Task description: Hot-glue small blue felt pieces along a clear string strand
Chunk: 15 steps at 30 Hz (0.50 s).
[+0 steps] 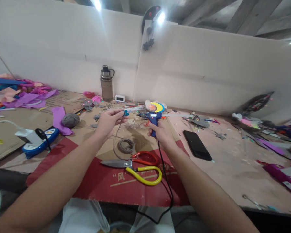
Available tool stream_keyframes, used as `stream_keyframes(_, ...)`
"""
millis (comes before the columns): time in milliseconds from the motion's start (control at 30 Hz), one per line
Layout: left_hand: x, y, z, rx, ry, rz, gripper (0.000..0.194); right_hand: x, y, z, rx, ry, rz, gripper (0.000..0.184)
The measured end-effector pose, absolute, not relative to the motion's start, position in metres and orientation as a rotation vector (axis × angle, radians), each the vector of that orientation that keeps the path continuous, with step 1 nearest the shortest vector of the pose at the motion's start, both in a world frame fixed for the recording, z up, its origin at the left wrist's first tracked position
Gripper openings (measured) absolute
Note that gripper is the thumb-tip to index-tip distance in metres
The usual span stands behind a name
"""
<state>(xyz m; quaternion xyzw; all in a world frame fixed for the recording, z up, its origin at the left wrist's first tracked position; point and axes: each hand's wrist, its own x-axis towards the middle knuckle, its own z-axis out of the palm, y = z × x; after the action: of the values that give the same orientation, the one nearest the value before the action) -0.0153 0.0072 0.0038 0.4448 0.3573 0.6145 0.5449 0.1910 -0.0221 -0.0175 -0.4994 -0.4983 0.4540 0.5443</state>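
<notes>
My right hand (158, 129) is wrapped round the handle of a blue glue gun (155, 120), whose nozzle points left. A clear glue stick (177, 115) sticks out of its back, and a black cord (163, 158) hangs from the grip. Just left of the nozzle, my left hand (111, 120) pinches a small teal piece (126, 113), its exact shape too small to tell. Grey cord (115, 142) runs down from that hand to a loose coil (126, 146) on the cardboard. Closer to me lie scissors (145, 174) with one red and one yellow handle.
A black phone (197, 145) lies to the right. At the back stand a water bottle (106, 84) and a small white clock (120, 98). Grey yarn (70, 120), a blue power strip (40, 142) and felt scraps (26, 94) are left; a purple power strip (282, 176) is far right.
</notes>
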Motion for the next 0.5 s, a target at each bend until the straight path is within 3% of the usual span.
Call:
stream_keyframes(133, -0.016, 0.008, 0.003, 1.075, 0.848, 1.450, 0.016, 0.208, -0.005, -0.024, -1.551, -1.284, 1.167, 0.009)
stream_keyframes(300, -0.016, 0.007, 0.005, 1.167, 0.898, 1.447, 0.018, 0.231, 0.000, -0.024, -1.875, -1.453, 0.865, 0.016)
stream_keyframes(433, -0.019, 0.007, 0.003, 1.445, 1.126, 1.519, 0.021, 0.225, -0.012, -0.013, -1.689, -1.609, 0.204, 0.022)
stream_keyframes(500, -0.021, 0.009, 0.001, 1.577, 1.217, 1.568, 0.022, 0.204, -0.018, -0.010, -1.424, -1.653, 0.153, 0.020)
